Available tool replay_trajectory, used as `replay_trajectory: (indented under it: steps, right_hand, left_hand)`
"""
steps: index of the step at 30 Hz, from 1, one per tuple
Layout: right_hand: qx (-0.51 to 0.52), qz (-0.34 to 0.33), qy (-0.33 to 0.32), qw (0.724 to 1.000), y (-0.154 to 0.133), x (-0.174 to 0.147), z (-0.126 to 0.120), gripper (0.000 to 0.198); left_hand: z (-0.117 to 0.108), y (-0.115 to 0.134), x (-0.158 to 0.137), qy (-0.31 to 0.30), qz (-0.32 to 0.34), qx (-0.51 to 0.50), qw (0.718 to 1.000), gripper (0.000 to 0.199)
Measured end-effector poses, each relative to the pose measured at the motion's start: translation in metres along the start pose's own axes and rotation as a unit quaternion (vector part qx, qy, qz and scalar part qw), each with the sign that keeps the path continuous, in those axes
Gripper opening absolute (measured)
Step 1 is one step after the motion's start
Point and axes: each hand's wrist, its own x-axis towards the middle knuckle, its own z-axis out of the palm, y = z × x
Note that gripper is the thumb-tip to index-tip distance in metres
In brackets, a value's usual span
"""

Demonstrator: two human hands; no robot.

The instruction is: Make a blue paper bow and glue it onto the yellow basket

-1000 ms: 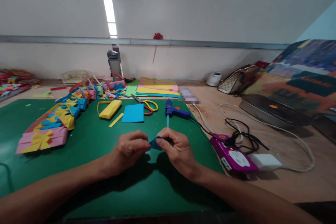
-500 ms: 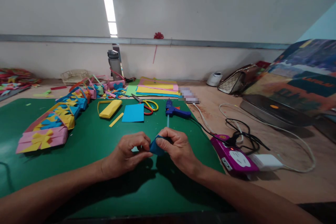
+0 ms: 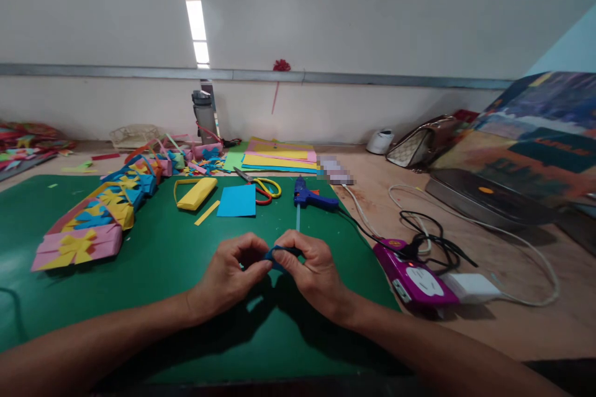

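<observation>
Between my two hands is a small folded piece of blue paper [image 3: 278,257], held just above the green cutting mat [image 3: 186,347]. My left hand [image 3: 239,270] pinches its left end between thumb and fingers. Around its right side my right hand [image 3: 310,267] is closed, thumb pressed on top; much of the paper is hidden by the fingers. Beyond the hands lie a flat blue paper sheet [image 3: 237,201], a yellow paper strip [image 3: 207,213] and a small yellow paper basket [image 3: 197,194]. Scissors [image 3: 266,189] and a blue glue gun [image 3: 313,195] rest behind them.
Finished paper baskets with bows [image 3: 79,248] line the left side. A purple power strip [image 3: 416,276] with tangled cables and a white adapter [image 3: 475,287] sits at right. Coloured paper sheets [image 3: 279,156], a grey bottle [image 3: 203,115] and a handbag [image 3: 419,142] stand at the back.
The blue paper has been tilted flatter, so less of its face shows. My left fingers have curled in closer along it, and both hands stay in nearly the same place.
</observation>
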Motion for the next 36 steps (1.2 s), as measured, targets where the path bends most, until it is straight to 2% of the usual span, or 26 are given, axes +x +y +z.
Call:
replay_trajectory:
  steps: [3,8,21,36]
  right_hand:
    - [0.005,-0.001,0.002,1.000,0.0001,-0.0006,0.0005,0.015]
    - [0.010,0.019,0.021,1.000,0.0015,0.0005,-0.0007,0.013]
    - [0.014,0.036,0.022,0.999,0.0007,0.0013,-0.0023,0.014]
    - [0.006,0.047,0.027,0.999,0.0037,0.0037,-0.0038,0.015]
  left_hand:
    - [0.0000,-0.0005,0.0001,-0.018,0.009,0.022,1.000,0.012]
    - [0.0003,-0.0017,-0.0007,-0.008,0.001,0.016,1.000,0.014]
    - [-0.0012,-0.0055,0.0010,-0.010,-0.071,-0.054,0.996,0.013]
    - [-0.0024,-0.0073,0.0007,-0.021,-0.055,-0.019,0.998,0.016]
